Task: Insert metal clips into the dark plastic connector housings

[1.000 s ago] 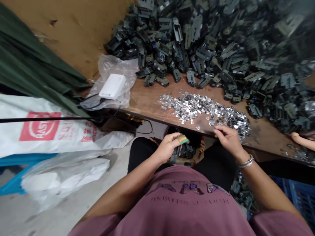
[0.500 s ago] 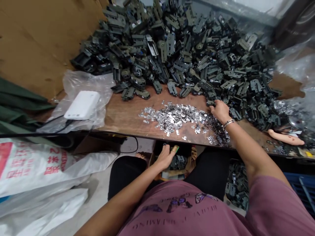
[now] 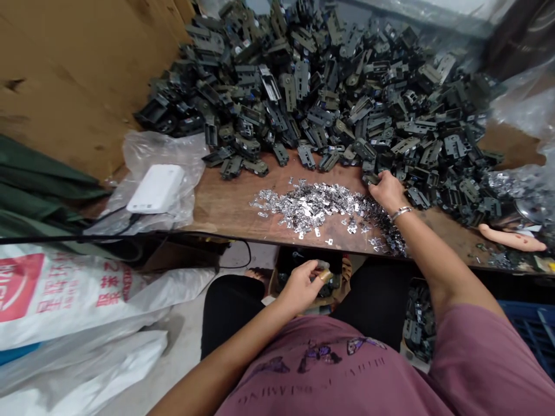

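Dark grey-green plastic parts [image 3: 321, 115] lie in a large heap across the back of the wooden table [image 3: 225, 202]. In front of them spreads a pile of small shiny metal pieces [image 3: 307, 205]. My right hand [image 3: 387, 190], a bracelet at its wrist, is closed at the heap's front edge, its fingertips against a dark part there. Over my lap, above an open box [image 3: 272, 289], my left hand [image 3: 302, 283] is closed with thumb and fingers together. Tape or a cover wraps its thumb; what it pinches is too small to name.
A white device [image 3: 156, 188] with a black cable rests on clear plastic at the left. White printed sacks [image 3: 87, 294] stand below it. A flesh-coloured curved object [image 3: 511, 238] lies near the right edge. More dark parts [image 3: 418, 323] are under the table.
My left hand has moved right and its fingers have closed towards the thumb. My right hand stays at the heap's edge. The view has shifted slightly left.
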{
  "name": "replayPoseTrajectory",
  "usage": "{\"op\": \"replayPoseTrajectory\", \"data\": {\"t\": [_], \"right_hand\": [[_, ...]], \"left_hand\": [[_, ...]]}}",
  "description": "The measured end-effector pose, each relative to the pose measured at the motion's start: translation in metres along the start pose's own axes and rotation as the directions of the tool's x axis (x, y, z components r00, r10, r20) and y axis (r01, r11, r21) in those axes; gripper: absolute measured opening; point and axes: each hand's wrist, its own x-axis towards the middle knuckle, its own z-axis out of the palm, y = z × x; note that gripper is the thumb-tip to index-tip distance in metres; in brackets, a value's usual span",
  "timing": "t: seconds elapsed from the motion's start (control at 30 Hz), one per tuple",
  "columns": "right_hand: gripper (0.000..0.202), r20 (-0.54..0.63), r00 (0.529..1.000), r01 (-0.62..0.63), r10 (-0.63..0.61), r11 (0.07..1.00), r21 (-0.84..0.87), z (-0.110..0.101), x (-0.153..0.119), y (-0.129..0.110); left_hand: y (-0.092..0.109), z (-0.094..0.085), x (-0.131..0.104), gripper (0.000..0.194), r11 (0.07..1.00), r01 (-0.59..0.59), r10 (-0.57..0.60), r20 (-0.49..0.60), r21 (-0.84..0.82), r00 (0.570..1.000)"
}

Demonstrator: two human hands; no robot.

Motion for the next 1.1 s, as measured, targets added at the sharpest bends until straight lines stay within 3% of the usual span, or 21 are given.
{"op": "replayPoseTrajectory", "data": {"t": [0.07,0.13,0.23,0.33,0.43,0.53,0.6,0.67,0.77,0.83,0.97,1.1], "right_hand": [[0.035,0.017,1.000,-0.003,0.000,0.979,0.202,-0.012,-0.023,0.001],[0.036,0.048,0.998,0.026,-0.052,0.902,0.431,-0.025,-0.058,-0.004],[0.037,0.077,0.980,0.088,-0.186,0.741,0.666,-0.040,-0.122,-0.024],[0.034,0.170,0.916,0.108,-0.364,0.631,0.768,-0.050,-0.171,-0.042],[0.027,0.217,0.859,0.099,-0.464,0.566,0.819,-0.050,-0.180,-0.043],[0.017,0.167,0.851,0.233,-0.498,0.643,0.729,-0.038,-0.164,-0.037],[0.013,0.206,0.807,0.352,-0.554,0.730,0.585,-0.024,-0.153,-0.036],[0.012,0.292,0.751,0.443,-0.592,0.780,0.442,-0.010,-0.149,-0.040],[0.012,0.336,0.732,0.490,-0.593,0.801,0.345,0.003,-0.151,-0.049],[0.013,0.312,0.746,0.439,-0.588,0.788,0.432,0.003,-0.156,-0.054],[0.009,0.314,0.744,0.264,-0.589,0.692,0.672,-0.018,-0.172,-0.059],[0.009,0.392,0.670,0.291,-0.630,0.709,0.642,-0.045,-0.184,-0.063]], "left_hand": [[0.012,-0.010,0.000,0.020,0.972,-0.173,0.191,-0.103,0.161,0.976],[0.023,-0.015,0.004,0.024,0.893,-0.289,0.364,-0.175,0.345,0.915],[0.036,-0.016,0.016,0.037,0.772,-0.280,0.475,-0.226,0.570,0.850],[0.043,-0.014,0.026,0.028,0.737,-0.250,0.477,-0.220,0.628,0.851],[0.040,-0.017,0.028,0.008,0.854,-0.235,0.390,-0.272,0.464,0.880],[0.034,-0.022,0.021,0.018,0.988,-0.146,0.155,-0.382,0.055,0.911],[0.031,-0.025,0.014,0.027,0.975,-0.072,-0.012,-0.378,-0.209,0.926],[0.029,-0.026,0.007,0.032,0.934,-0.013,-0.116,-0.340,-0.356,0.933],[0.027,-0.026,-0.001,0.037,0.902,0.037,-0.184,-0.305,-0.430,0.934],[0.026,-0.027,-0.003,0.038,0.891,0.048,-0.195,-0.285,-0.452,0.938],[0.025,-0.026,-0.003,0.038,0.872,0.010,-0.161,-0.268,-0.489,0.950],[0.026,-0.022,-0.004,0.038,0.901,-0.037,-0.085,-0.260,-0.431,0.962]]}}
